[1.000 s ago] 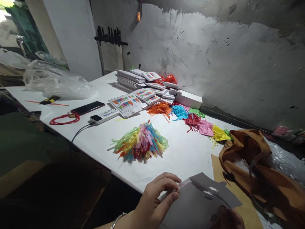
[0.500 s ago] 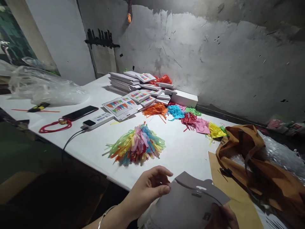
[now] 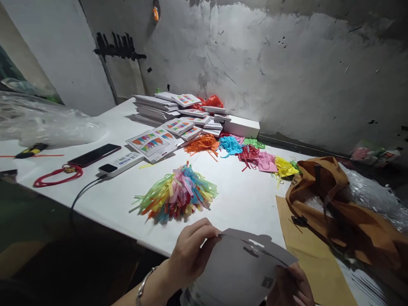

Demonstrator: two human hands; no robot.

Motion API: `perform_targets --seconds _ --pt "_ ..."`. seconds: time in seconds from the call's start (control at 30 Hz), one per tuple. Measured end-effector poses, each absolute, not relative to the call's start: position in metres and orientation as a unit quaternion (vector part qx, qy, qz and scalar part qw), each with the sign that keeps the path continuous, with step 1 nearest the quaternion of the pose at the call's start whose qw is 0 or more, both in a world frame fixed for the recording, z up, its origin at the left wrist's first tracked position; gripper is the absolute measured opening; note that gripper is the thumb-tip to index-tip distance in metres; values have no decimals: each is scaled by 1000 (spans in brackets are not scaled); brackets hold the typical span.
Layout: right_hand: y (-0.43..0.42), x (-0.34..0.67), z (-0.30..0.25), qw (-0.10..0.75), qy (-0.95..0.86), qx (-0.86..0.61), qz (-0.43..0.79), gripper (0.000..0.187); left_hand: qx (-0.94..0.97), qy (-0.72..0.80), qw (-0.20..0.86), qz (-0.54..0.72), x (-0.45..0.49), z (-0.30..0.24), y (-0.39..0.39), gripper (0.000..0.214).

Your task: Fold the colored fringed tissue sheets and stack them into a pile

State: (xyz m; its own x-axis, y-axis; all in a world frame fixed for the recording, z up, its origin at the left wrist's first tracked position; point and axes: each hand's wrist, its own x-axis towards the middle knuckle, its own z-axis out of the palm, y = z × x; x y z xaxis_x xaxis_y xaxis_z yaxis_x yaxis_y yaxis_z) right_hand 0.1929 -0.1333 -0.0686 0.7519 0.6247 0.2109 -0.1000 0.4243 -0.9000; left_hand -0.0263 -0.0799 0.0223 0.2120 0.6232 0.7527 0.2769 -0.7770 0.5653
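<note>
A pale grey-white packaging card [image 3: 236, 272] with a hang slot near its top edge is at the bottom of the view. A second slot and a small dark mark show on its face. My left hand [image 3: 193, 250], wearing a silver bangle, pinches its upper left corner between thumb and fingers. At the right edge my right hand [image 3: 291, 284] grips the card, its fingers partly hidden behind it. Just beyond the hands, a bundle of multicoloured paper tassels [image 3: 178, 191] lies fanned out on the white table [image 3: 242, 208].
Single-colour fringed bundles, such as orange [image 3: 202, 145] and yellow [image 3: 285, 167], line the back. Behind them are stacked printed packs [image 3: 156, 108] and a white box [image 3: 241, 126]. A phone [image 3: 94, 154], power bank [image 3: 121, 163] and plastic bag [image 3: 54, 123] lie left; a brown bag [image 3: 318, 187] sits right.
My left hand has closed from a loose, open curl onto the card's upper left corner. My right hand keeps its hold. The view has shifted slightly, moving the scene left.
</note>
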Motion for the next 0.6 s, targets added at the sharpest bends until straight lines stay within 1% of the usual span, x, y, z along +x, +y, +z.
perform_targets --seconds 0.07,0.13,0.2,0.23,0.3,0.33,0.4,0.47,0.57,0.6 --pt "-130 187 -63 799 -230 -481 280 34 757 293 149 565 -26 18 -72 15" --pt "-125 185 -55 789 -201 -476 330 45 745 300 165 573 -26 16 -66 14" --pt "-120 188 -46 777 -208 -477 354 52 737 295 177 582 -26 18 -61 13" --pt "-118 191 -41 770 -224 -477 360 49 737 288 186 582 -27 20 -58 13" --pt "-112 198 -30 754 -266 -464 382 36 747 272 211 569 -30 27 -54 14" --pt "-109 202 -24 748 -288 -446 399 28 755 266 226 555 -31 31 -51 14" --pt "-102 205 -11 747 -316 -401 425 21 769 256 237 536 -34 39 -46 13" --pt "-96 205 1 752 -319 -371 442 19 774 253 206 542 -34 44 -42 14" --pt "-89 201 13 742 -311 -345 484 19 754 256 124 591 -31 41 -38 16" --pt "-86 200 14 736 -311 -338 496 18 742 257 122 607 -29 37 -37 14"
